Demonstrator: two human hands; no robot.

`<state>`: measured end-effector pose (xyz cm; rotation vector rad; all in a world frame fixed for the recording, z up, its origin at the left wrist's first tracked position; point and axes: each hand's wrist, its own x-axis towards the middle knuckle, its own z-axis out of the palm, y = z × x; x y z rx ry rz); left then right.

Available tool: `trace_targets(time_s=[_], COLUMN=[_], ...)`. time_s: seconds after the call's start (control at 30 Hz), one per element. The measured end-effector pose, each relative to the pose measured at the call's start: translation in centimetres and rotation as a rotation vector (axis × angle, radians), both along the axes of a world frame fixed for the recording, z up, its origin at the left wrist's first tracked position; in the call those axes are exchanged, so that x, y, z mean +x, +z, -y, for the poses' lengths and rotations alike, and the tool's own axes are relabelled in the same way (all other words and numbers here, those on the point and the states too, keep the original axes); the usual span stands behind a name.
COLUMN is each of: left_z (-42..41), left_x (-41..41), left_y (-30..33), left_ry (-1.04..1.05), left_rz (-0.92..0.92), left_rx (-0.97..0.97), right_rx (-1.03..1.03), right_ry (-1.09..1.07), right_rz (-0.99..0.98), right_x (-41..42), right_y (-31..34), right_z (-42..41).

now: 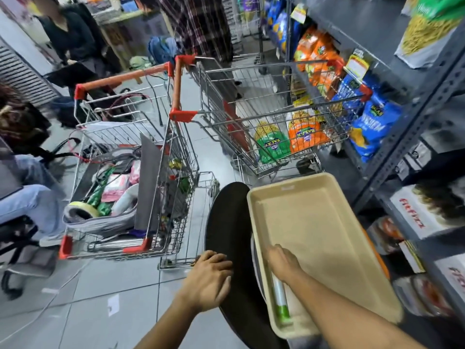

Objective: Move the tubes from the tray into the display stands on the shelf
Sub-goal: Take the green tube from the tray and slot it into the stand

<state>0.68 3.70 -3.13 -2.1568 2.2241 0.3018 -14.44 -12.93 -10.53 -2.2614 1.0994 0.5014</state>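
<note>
— How were the hands placed?
— The left hand [208,278] lay flat on the black round seat [226,222], fingers together. The right hand [283,263] reached into the beige tray [327,197], fingers curled down over the end of a white tube with a green cap [281,306]; whether it gripped, I couldn't tell.
— And the surroundings?
— Grey tiled floor [100,298], two wire carts [130,157], and a shelf [412,137] of snack bags on the right.

Tray [327,217] interior mostly bare at frame centre-right; near end is taken up by a tube [280,302] and the right hand [281,260]. Shelf [412,137] at right is crowded with bags and boxes. Floor at left is blocked by two trolleys [130,157].
</note>
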Motion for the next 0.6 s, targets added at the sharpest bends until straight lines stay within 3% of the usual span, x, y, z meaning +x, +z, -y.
trace_targets(time_s=[0.33,0.47,0.6], left_z=[0.1,1.2,6.7], left_x=[-0.2,-0.8,-2.3], left_y=[0.6,1.7,4.4], left_ry=[-0.005,-0.008,-0.032], left_rz=[0.054,0.103,0.028], left_rx=[-0.008,0.031,-0.086], right_rx=[0.215,0.220,0.183], right_ry=[0.117,0.098,0.045], right_rz=[-0.254,-0.105,0.088], right_x=[-1.6,-4.9,-9.6], right_y=[3.2,9.1,19.0], right_z=[3.6,5.7,8.6])
